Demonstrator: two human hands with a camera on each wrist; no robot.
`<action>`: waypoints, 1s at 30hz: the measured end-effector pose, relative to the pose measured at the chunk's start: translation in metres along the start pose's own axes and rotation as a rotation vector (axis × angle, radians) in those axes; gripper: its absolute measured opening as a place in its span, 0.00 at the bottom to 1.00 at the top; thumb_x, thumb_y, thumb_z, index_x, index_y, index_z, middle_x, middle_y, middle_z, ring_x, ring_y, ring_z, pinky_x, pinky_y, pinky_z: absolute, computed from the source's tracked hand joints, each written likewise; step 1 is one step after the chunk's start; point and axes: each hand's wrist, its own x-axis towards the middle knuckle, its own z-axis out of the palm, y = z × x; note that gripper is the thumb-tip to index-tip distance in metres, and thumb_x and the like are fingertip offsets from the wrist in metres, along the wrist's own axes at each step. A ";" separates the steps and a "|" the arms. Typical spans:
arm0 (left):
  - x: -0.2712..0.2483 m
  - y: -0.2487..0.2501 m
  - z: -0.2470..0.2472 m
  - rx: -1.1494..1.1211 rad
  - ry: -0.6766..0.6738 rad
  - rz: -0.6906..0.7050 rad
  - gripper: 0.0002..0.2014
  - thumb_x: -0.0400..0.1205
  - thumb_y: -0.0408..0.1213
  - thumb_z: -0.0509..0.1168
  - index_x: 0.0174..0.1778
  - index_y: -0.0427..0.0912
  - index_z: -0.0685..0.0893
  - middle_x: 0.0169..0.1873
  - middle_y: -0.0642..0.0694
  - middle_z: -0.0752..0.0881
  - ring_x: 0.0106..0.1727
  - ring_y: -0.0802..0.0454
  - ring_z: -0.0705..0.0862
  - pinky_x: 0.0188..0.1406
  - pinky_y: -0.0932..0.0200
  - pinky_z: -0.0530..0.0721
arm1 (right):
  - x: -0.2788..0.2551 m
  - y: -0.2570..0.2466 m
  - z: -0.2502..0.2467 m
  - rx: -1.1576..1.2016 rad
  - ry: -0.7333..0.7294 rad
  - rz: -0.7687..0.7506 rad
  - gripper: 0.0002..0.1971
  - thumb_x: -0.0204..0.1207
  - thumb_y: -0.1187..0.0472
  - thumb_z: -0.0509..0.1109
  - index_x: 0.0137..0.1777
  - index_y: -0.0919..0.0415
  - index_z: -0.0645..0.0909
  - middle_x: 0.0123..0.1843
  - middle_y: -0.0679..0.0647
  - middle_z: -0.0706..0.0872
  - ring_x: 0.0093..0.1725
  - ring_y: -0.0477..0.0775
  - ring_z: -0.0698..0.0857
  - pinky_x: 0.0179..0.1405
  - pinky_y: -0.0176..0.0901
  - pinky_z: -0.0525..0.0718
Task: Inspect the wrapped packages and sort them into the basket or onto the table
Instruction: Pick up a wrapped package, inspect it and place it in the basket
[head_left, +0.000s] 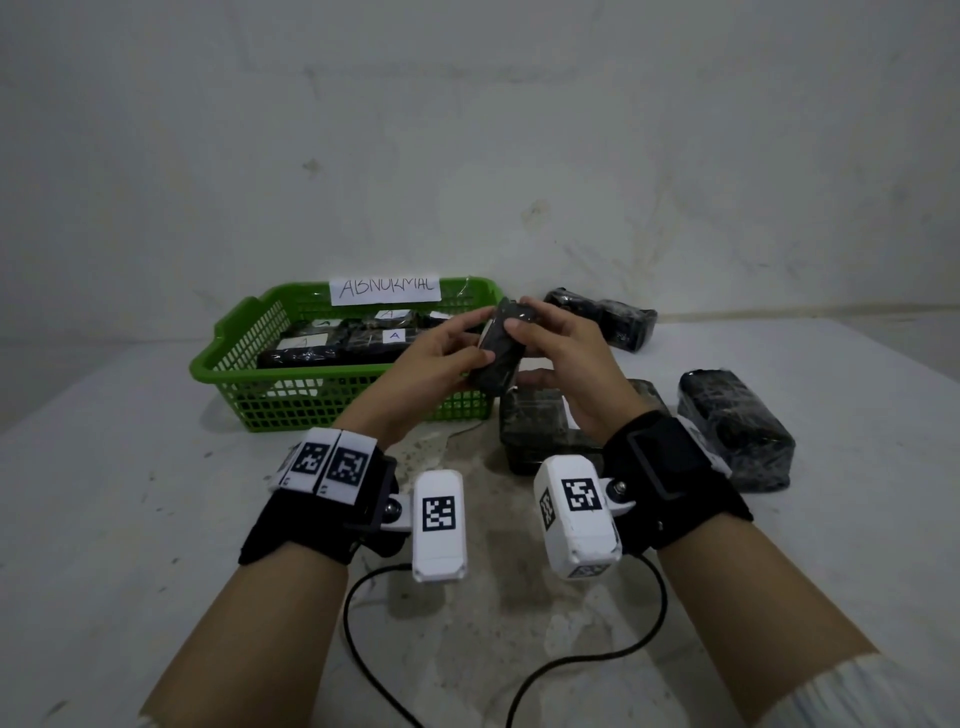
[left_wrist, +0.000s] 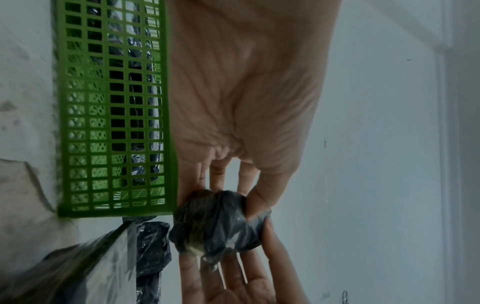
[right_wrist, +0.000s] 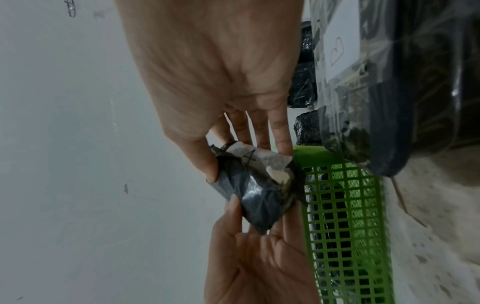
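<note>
Both hands pinched one small black film-wrapped package (head_left: 500, 349) in mid-air, over the front-right corner of the green plastic lattice basket (head_left: 244, 358): left hand (head_left: 441, 353) and right hand (head_left: 558, 345) at opposite ends. Its wrap looked torn w/ white showing, prob. abnormal; best to rotate slowly, checking every face before sorting.

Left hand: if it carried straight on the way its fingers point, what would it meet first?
Apart from the wrapped package it holds, the left hand would probably meet the right hand gripping the other side; depth beyond is unclear.
</note>
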 end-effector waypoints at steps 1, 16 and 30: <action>-0.001 0.000 0.000 0.003 -0.001 0.006 0.24 0.84 0.25 0.58 0.75 0.48 0.71 0.51 0.47 0.85 0.55 0.52 0.86 0.53 0.61 0.86 | 0.000 0.000 0.000 -0.007 -0.011 0.009 0.11 0.80 0.66 0.69 0.56 0.50 0.82 0.52 0.52 0.89 0.46 0.45 0.88 0.36 0.40 0.87; 0.001 -0.010 -0.005 0.169 0.069 0.170 0.28 0.72 0.17 0.68 0.58 0.54 0.82 0.58 0.47 0.82 0.62 0.51 0.80 0.52 0.64 0.81 | -0.002 -0.005 0.001 -0.004 -0.090 0.056 0.22 0.83 0.56 0.65 0.77 0.54 0.73 0.66 0.51 0.83 0.67 0.49 0.80 0.60 0.53 0.82; 0.002 -0.011 -0.007 0.037 0.069 0.206 0.23 0.72 0.13 0.64 0.48 0.48 0.81 0.53 0.42 0.84 0.58 0.46 0.81 0.38 0.65 0.83 | -0.007 -0.006 0.011 -0.050 -0.165 0.019 0.19 0.82 0.68 0.63 0.73 0.62 0.76 0.58 0.52 0.85 0.59 0.49 0.85 0.61 0.49 0.86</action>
